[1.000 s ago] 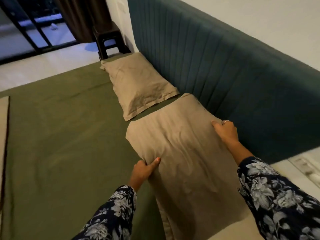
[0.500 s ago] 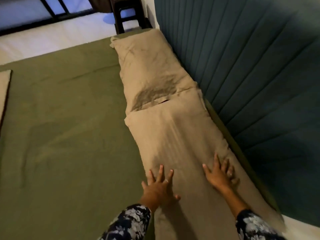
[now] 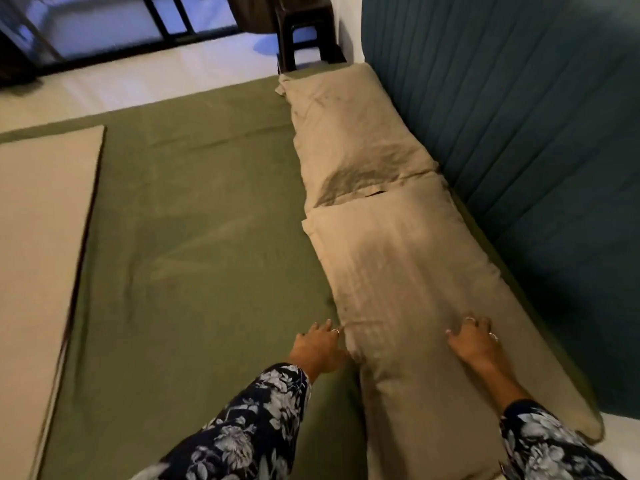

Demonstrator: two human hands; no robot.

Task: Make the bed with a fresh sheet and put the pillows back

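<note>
teal headboard (image 3: 519, 133) ran along the bed's green sheet (image 3: 194, 258). your near pillow (image 3: 408, 289) lay against it, soft, light and floppy. left hand (image 3: 320, 348) pressed its edge, right hand (image 3: 476, 342) rested on top, both spread. take the corners.

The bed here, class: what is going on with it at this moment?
A person in floral sleeves is setting pillows along the teal headboard. The right hand rests flat on the near pillow; the left hand touches that pillow's left edge, over the green sheet. The far pillow lies end to end with the near one, its flap overlapping it. The sheet is spread flat with slight creases, and a beige folded cover lies at the left.
</note>
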